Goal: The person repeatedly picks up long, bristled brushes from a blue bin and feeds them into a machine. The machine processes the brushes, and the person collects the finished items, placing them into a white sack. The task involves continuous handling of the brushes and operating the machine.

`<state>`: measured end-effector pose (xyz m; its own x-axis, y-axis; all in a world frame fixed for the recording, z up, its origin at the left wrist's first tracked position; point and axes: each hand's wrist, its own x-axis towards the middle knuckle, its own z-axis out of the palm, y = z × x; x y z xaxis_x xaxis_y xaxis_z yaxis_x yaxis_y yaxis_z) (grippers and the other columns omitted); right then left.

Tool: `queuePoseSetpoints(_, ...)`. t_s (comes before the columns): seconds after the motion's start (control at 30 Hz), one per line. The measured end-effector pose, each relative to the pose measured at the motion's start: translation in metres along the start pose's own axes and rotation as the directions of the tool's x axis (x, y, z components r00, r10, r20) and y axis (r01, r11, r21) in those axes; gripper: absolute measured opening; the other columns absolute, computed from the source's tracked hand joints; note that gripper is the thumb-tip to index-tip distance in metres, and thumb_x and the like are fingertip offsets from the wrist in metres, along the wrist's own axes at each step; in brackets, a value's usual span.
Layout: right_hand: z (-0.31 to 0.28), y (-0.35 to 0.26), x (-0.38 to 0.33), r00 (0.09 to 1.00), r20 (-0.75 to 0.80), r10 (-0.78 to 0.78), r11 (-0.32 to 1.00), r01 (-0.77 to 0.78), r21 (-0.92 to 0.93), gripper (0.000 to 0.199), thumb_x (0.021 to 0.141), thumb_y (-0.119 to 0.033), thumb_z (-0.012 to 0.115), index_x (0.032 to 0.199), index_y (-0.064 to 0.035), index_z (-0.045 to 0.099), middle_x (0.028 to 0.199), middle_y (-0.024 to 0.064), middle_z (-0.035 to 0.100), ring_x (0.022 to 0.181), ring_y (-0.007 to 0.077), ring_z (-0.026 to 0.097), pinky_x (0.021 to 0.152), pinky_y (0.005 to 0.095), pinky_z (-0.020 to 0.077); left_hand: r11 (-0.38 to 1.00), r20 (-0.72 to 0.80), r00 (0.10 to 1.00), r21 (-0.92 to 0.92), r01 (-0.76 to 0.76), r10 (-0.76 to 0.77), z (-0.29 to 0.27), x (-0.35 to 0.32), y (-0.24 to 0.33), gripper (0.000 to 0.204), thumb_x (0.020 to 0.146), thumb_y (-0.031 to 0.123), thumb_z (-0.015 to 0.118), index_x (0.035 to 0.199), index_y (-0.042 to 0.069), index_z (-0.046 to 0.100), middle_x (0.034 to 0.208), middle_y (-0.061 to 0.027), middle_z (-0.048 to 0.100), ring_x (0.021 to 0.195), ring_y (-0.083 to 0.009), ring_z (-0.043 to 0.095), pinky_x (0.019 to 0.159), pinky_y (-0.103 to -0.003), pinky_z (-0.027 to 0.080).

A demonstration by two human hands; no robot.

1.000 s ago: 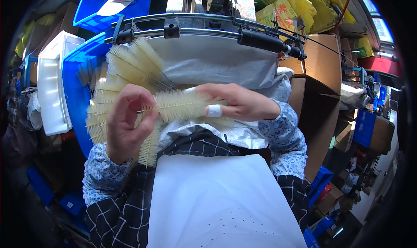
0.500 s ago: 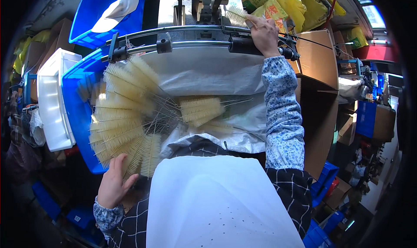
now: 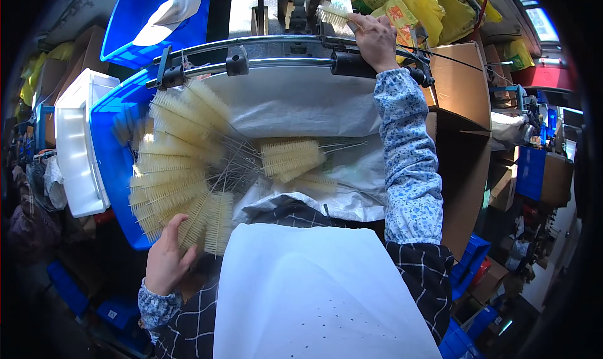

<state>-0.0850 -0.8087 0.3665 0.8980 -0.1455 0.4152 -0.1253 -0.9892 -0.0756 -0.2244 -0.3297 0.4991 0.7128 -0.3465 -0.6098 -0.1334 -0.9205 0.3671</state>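
My right hand is closed around the end of a pale-bristled bottle brush, held beside the metal machine at the far side. The brush points left toward the machine's parts. At the lower left, my left hand has its thumb and fingers apart, beside the near end of a fanned pile of cream bottle brushes. Whether its fingertips touch the bristles I cannot tell. The pile's twisted wire stems gather toward the middle, and a smaller bunch of brushes lies to its right on white sheeting.
A metal double rail crosses in front of the machine. Blue bins and a white tub stand at left, with a white cap in the far bin. Cardboard boxes and yellow sacks are at right.
My right hand and the brush in it have shifted a little to the left. My left hand has moved slightly, its fingers still apart. The brush piles lie as before.
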Motion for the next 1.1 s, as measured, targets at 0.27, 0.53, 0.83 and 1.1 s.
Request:
queuePoseSetpoints(0.27,-0.005,-0.001,0.001,1.0,0.003,-0.016,1.0,0.017,-0.006,0.021,0.081,-0.027,0.053,0.1,-0.0241,0.061,0.085,-0.0034,0.06,0.083,0.0199,0.049,0.074,0.0349,0.0339,0.963,-0.134,0.99,-0.27,-0.003,-0.035,-0.006,0.003,0.007,0.027,0.071,0.005,0.06,0.097,0.005,0.051,0.082,-0.0099,0.056,0.062,-0.0139,0.053,0.058,-0.025,0.042)
queuePoseSetpoints(0.53,0.013,0.016,0.008,0.998,0.011,-0.06,0.998,0.06,-0.031,0.025,0.083,-0.026,0.05,0.107,-0.0274,0.058,0.096,-0.0023,0.057,0.101,0.0207,0.043,0.085,0.0401,0.028,0.772,-0.665,0.747,-0.47,-0.428,0.01,-0.024,-0.005,-0.011,0.028,0.074,0.021,0.055,0.09,-0.001,0.047,0.078,-0.0028,0.046,0.07,-0.0085,0.045,0.064,-0.021,0.036)
queuePoseSetpoints(0.83,0.031,0.029,0.013,0.995,-0.077,-0.057,0.983,0.042,-0.181,0.04,0.083,-0.034,0.05,0.122,-0.0306,0.044,0.123,0.004,0.044,0.12,0.0263,0.03,0.098,0.0519,0.017,0.652,-0.805,0.586,-0.396,-0.646,0.091,-0.013,0.014,-0.009,0.043,0.073,0.035,0.054,0.091,-0.002,0.044,0.081,-0.0046,0.041,0.073,-0.0121,0.043,0.067,-0.023,0.035)
queuePoseSetpoints(1.1,0.007,0.046,-0.011,0.968,0.012,0.252,0.965,-0.252,0.066,0.042,0.075,-0.033,0.058,0.112,-0.0139,0.054,0.105,0.0058,0.057,0.103,0.0274,0.046,0.086,0.0457,0.0291,0.608,-0.807,0.588,-0.443,-0.659,0.049,-0.014,0.025,-0.001,0.044,0.073,0.036,0.055,0.091,-0.002,0.043,0.08,-0.0039,0.041,0.074,-0.0118,0.043,0.067,-0.022,0.035)
